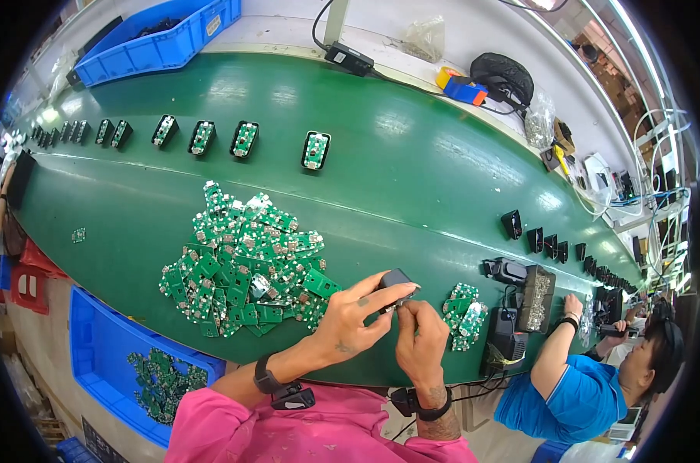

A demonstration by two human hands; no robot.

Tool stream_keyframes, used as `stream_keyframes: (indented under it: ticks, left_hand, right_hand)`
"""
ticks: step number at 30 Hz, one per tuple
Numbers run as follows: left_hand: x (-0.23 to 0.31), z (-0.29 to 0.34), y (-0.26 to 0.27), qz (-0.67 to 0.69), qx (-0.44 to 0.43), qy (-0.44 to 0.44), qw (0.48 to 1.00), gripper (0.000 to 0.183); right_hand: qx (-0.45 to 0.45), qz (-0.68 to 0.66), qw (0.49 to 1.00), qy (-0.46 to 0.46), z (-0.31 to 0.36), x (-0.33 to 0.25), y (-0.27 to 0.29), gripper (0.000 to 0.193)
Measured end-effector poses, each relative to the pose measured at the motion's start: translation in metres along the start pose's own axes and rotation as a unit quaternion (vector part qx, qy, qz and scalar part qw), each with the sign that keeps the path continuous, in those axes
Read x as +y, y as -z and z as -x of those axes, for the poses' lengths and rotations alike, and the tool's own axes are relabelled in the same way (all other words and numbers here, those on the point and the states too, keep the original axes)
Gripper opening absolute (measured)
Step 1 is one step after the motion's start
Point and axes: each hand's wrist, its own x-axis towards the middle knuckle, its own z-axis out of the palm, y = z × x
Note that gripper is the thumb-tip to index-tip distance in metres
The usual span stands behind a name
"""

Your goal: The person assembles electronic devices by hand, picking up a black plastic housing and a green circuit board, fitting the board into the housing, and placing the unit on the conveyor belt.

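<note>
My left hand (pixel 350 318) is closed around a small black plastic case (pixel 395 278), held above the near edge of the green table. My right hand (pixel 422 338) is pinched at the case's lower right corner. Whatever lies between its fingertips is too small to make out. To the left of my hands spreads a large heap of green circuit boards (pixel 242 266). A smaller pile of boards (pixel 466 315) lies just right of my right hand. Beyond the heap, a black case with a green board in it (pixel 315 150) stands at the end of a row of similar ones.
A co-worker in a blue shirt (pixel 570 397) sits at the right, beside a box of small metal parts (pixel 535 299) and a black device (pixel 507 339). Black cases (pixel 512 224) line the right side. Blue bins (pixel 103 351) stand lower left and far left. Yellow tape (pixel 446 76) sits on the back ledge.
</note>
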Motion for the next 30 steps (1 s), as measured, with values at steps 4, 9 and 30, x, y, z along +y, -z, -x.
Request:
stream_keyframes:
  ticks: [4, 9, 30]
  left_hand:
    - [0.001, -0.002, -0.002, 0.002, 0.001, -0.013, 1.000, 0.052]
    - [0.000, -0.003, 0.005, 0.174, 0.033, 0.129, 0.976, 0.053]
    - [-0.058, 0.006, 0.004, 0.207, -0.036, 0.094, 0.973, 0.068]
  right_hand:
    - [-0.002, -0.001, 1.000, -0.008, 0.002, 0.000, 0.003, 0.005]
    - [0.067, -0.050, 0.992, -0.090, -0.001, 0.011, -0.002, 0.013]
    - [-0.085, -0.469, 0.856, -0.201, -0.026, 0.027, 0.009, 0.020]
